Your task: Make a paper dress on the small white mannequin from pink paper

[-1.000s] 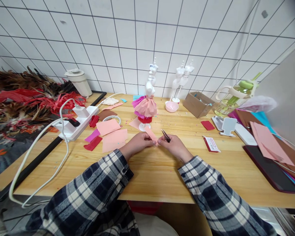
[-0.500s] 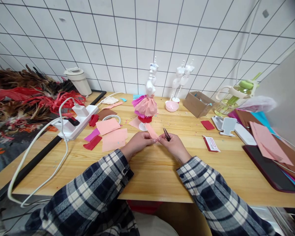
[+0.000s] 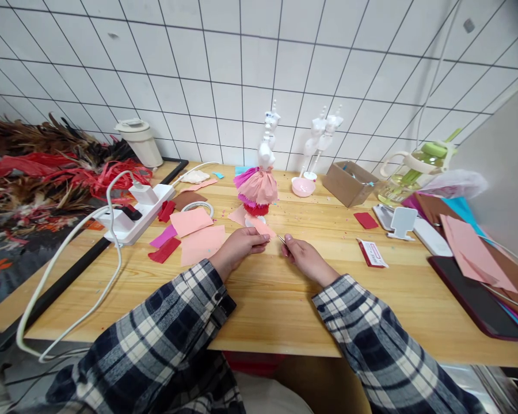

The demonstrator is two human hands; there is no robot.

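My left hand [image 3: 240,246] pinches a narrow strip of pink crepe paper [image 3: 261,226] above the table. Close by on the right, my right hand [image 3: 303,259] grips a pair of tweezers [image 3: 280,238], whose tips point left toward the strip's end. Whether the tips touch the paper I cannot tell. Just behind stands a small white mannequin [image 3: 266,154] wearing a ruffled paper skirt [image 3: 259,187] in pink, purple and red. To the left lie pink paper rectangles [image 3: 202,244], a red piece [image 3: 164,251] and a purple piece [image 3: 163,235].
A white power strip [image 3: 140,221] with looping cables lies left, beside feathers [image 3: 47,167] and a white cup [image 3: 140,142]. Toward the back right are a pink bowl [image 3: 303,187], bare mannequins [image 3: 322,135], a cardboard box [image 3: 349,184] and a jug [image 3: 399,181]. A phone [image 3: 475,299] lies right.
The tweezers have swung from pointing up and away to pointing left at the paper strip. My right fingers have let go of the strip's end and drawn slightly apart from my left hand.
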